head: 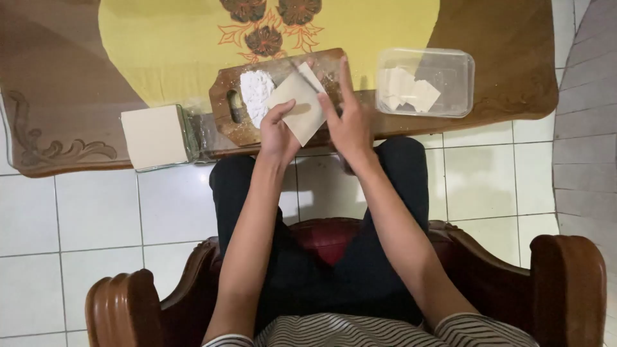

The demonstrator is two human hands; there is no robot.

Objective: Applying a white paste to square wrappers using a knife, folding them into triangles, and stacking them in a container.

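Observation:
A pale square dough sheet (pixel 303 108) is held up over the wooden cutting board (pixel 226 128) by both hands. My left hand (pixel 277 132) grips its lower left edge with thumb and fingers. My right hand (pixel 347 122) supports the sheet's right side, fingers stretched upward. A heap of white flour (pixel 256 95) lies on the board just left of the sheet. A thin utensil handle (pixel 297 67) shows above the sheet; its end is hidden.
A stack of square sheets (pixel 154 137) sits in clear wrapping at the table's left edge. A clear plastic container (pixel 425 82) holding folded sheets stands to the right. The glass table has a yellow flowered cloth (pixel 167 45). Wooden chair arms (pixel 122 308) flank my lap.

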